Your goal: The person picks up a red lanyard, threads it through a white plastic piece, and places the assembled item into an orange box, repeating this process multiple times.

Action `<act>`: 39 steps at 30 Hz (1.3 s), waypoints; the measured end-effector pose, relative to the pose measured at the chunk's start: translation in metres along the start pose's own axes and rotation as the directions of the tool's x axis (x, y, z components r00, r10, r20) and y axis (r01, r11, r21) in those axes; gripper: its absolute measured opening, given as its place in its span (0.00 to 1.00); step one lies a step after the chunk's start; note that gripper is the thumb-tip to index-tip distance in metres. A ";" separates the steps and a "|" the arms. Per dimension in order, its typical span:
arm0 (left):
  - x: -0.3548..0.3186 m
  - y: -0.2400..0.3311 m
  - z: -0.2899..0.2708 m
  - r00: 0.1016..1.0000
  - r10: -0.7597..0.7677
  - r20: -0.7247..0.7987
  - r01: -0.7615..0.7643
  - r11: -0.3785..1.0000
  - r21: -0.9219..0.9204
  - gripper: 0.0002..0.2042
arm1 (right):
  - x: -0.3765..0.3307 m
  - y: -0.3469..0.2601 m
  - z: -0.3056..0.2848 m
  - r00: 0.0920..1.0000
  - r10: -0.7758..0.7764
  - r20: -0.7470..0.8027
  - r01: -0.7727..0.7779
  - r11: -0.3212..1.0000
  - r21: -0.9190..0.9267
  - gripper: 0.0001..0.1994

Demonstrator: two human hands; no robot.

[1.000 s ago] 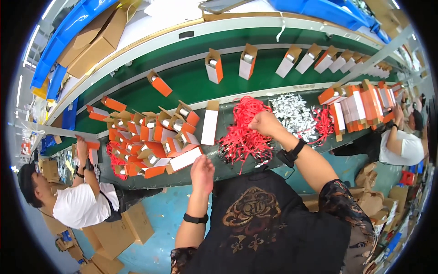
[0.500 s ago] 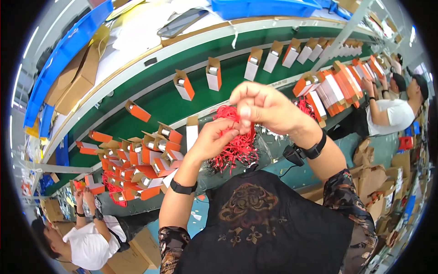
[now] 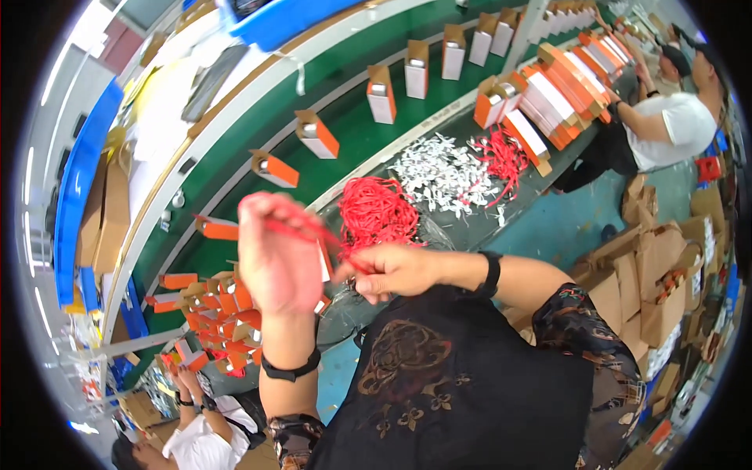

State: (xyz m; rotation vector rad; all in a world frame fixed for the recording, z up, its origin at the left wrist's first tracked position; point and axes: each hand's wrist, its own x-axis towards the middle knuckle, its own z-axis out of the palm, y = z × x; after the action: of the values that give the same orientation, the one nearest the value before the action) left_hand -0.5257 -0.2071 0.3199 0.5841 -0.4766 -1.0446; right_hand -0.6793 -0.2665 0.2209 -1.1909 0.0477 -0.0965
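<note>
A red strap (image 3: 319, 230) runs between my two hands in front of my chest. My left hand (image 3: 278, 254) is raised, palm toward me and smeared by motion; its fingers look curled round the strap. Lower and to the right, my right hand (image 3: 399, 270) pinches the strap between thumb and fingers. Just beyond them a tangled heap of red straps (image 3: 377, 213) lies on the dark worktop. To its right are a spread of small white pieces (image 3: 445, 174) and a smaller red strap pile (image 3: 503, 160).
Orange and white boxes (image 3: 381, 95) with raised brown flaps stand in a row along the green belt (image 3: 227, 168). More boxes crowd at left (image 3: 227, 309) and right (image 3: 552, 98). Co-workers sit on both sides. Brown cartons (image 3: 627, 290) stand on the floor at right.
My hands, close together over the red heap before, have moved apart, the left up and leftward, the right lower. A red strap now shows between them. The view has shifted, uncovering the white pieces.
</note>
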 end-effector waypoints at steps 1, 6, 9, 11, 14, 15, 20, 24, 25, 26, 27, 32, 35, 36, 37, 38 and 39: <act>-0.002 -0.003 -0.012 0.994 0.007 -0.105 -0.010 0.999 -0.031 0.09 | -0.011 0.014 0.000 0.994 -0.061 -0.094 0.059 0.998 -0.030 0.14; -0.037 -0.038 -0.115 0.805 -0.337 -0.487 0.094 0.885 -0.456 0.09 | -0.040 0.004 -0.008 0.802 -0.211 -0.558 0.037 0.951 -0.306 0.10; -0.061 -0.096 -0.106 0.707 -0.548 -0.447 0.385 0.828 -0.407 0.11 | -0.029 0.004 -0.009 0.568 -0.785 -0.247 0.433 0.540 -0.722 0.09; -0.081 -0.131 -0.166 0.707 -0.584 -0.399 0.570 0.804 -0.166 0.12 | -0.017 0.004 -0.004 0.538 -0.831 -0.142 0.561 0.478 -0.676 0.09; -0.076 -0.147 -0.148 0.790 -0.572 -0.221 0.612 0.759 0.222 0.13 | -0.007 0.030 -0.003 0.617 -0.775 -0.137 0.619 0.585 -0.524 0.08; -0.073 -0.151 -0.137 0.809 -0.575 -0.121 0.568 0.714 0.409 0.15 | -0.003 0.039 -0.007 0.667 -0.724 -0.178 0.549 0.639 -0.539 0.08; -0.060 -0.149 -0.071 0.712 -0.551 -0.436 0.307 0.802 -0.513 0.20 | -0.012 0.027 -0.033 0.705 -0.704 -0.093 -0.017 0.114 -0.993 0.06; -0.066 -0.154 -0.112 0.811 -0.565 -0.149 0.449 0.765 -0.462 0.15 | -0.019 0.063 -0.058 0.828 -0.484 -0.283 0.014 0.521 -0.853 0.19; -0.071 -0.156 -0.113 0.651 -0.590 -0.478 0.464 0.807 -0.365 0.14 | -0.022 0.072 -0.067 0.888 -0.382 -0.255 0.149 0.764 -0.627 0.24; -0.073 -0.152 -0.116 0.607 -0.651 -0.455 0.291 0.716 -0.635 0.14 | -0.022 0.084 -0.080 0.929 -0.315 -0.193 0.205 0.875 -0.439 0.26; -0.078 -0.153 -0.127 0.606 -0.672 -0.427 0.288 0.685 -0.670 0.14 | -0.027 0.098 -0.091 0.961 -0.077 -0.264 0.045 0.991 -0.123 0.26; -0.100 -0.141 -0.139 0.551 -0.739 -0.388 0.447 0.653 -0.611 0.16 | -0.044 0.184 -0.209 0.590 0.014 -0.808 -0.774 0.296 -0.560 0.22; -0.110 -0.130 -0.130 0.573 -0.656 -0.491 0.412 0.749 -0.519 0.22 | -0.039 0.190 -0.227 0.563 0.039 -0.825 -0.810 0.221 -0.542 0.20; -0.115 -0.129 -0.136 0.580 -0.644 -0.498 0.405 0.759 -0.510 0.22 | -0.038 0.203 -0.236 0.517 0.022 -0.855 -0.838 0.217 -0.501 0.18; -0.120 -0.129 -0.146 0.644 -0.653 -0.399 0.356 0.717 -0.599 0.22 | -0.036 0.211 -0.244 0.476 0.004 -0.879 -0.859 0.213 -0.465 0.17; -0.127 -0.123 -0.152 0.710 -0.632 -0.310 0.299 0.670 -0.679 0.22 | -0.031 0.213 -0.243 0.486 0.004 -0.874 -0.855 0.207 -0.475 0.15; -0.126 -0.120 -0.149 0.715 -0.613 -0.337 0.258 0.679 -0.687 0.23 | -0.029 0.211 -0.241 0.497 -0.001 -0.868 -0.850 0.200 -0.487 0.13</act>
State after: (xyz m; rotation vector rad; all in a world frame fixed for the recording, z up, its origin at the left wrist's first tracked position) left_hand -0.5657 -0.1059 0.1180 0.3982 0.5593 -1.3614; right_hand -0.7192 -0.4086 -0.0652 -2.1842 1.4647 0.0706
